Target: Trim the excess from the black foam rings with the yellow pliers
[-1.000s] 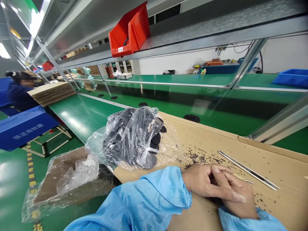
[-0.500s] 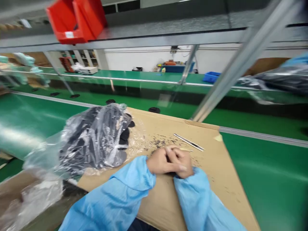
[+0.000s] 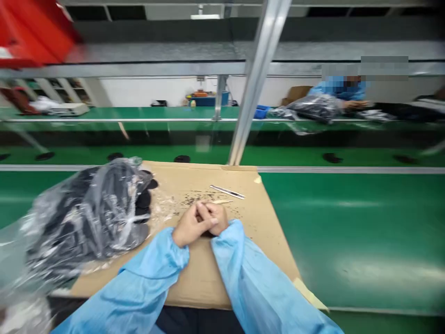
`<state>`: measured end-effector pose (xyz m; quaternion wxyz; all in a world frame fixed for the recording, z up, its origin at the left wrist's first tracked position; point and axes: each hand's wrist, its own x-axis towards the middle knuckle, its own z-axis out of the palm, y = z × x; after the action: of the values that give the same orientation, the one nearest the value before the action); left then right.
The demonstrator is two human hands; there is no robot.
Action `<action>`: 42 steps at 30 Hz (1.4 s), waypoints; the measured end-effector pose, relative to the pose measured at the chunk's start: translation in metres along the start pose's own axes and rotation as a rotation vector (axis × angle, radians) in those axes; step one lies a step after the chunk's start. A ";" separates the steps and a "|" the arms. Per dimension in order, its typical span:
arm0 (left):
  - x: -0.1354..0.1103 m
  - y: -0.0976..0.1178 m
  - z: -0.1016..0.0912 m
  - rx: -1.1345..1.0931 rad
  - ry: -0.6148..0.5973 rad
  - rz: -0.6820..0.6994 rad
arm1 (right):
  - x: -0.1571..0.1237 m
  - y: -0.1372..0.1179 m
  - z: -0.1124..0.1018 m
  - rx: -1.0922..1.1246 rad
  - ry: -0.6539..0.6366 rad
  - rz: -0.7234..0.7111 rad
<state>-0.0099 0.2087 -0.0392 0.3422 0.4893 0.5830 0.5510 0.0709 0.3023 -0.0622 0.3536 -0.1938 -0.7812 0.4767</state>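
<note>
Head view has swung right since a second ago, so the clear plastic bag of black parts now sits at the left edge of our cardboard sheet. Our left hand and right hand stay folded together mid-sheet, fingers curled shut over something small we cannot make out. Just beyond them lie a thin wooden stick and metal tweezers; our work seems paused.

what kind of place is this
Most likely a factory assembly line: long green conveyor benches under metal racking, a plastic bag of black parts on a cardboard sheet, and another person in a blue smock further along.
</note>
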 end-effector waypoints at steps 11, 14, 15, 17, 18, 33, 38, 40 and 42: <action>-0.160 0.035 -0.141 1.260 0.367 0.053 | 0.002 -0.007 -0.006 -0.178 0.104 -0.043; -0.200 0.026 -0.189 1.466 0.428 -0.113 | 0.001 -0.012 -0.006 -0.198 0.095 -0.006; -0.209 0.021 -0.203 1.493 0.427 -0.175 | 0.001 -0.014 -0.006 -0.197 0.090 -0.002; -0.220 0.016 -0.225 1.473 0.389 -0.279 | 0.001 -0.017 -0.006 -0.196 0.084 -0.001; -0.221 0.016 -0.233 1.447 0.377 -0.324 | 0.001 -0.018 -0.006 -0.198 0.082 -0.005; -0.094 0.143 -0.267 1.651 0.554 -0.256 | 0.002 -0.018 -0.007 -0.262 0.059 -0.060; -0.082 0.155 -0.259 1.655 0.613 -0.231 | 0.001 -0.019 -0.007 -0.263 0.070 -0.065; -0.086 0.150 -0.253 1.644 0.606 -0.246 | 0.001 -0.019 -0.007 -0.260 0.070 -0.056; -0.094 0.143 -0.250 1.638 0.526 -0.284 | 0.001 -0.018 -0.007 -0.266 0.061 -0.049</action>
<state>-0.1897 0.0309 0.1266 -0.1978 0.3610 0.9113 0.0057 0.0757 0.2985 -0.0435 0.3598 -0.2341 -0.8309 0.3541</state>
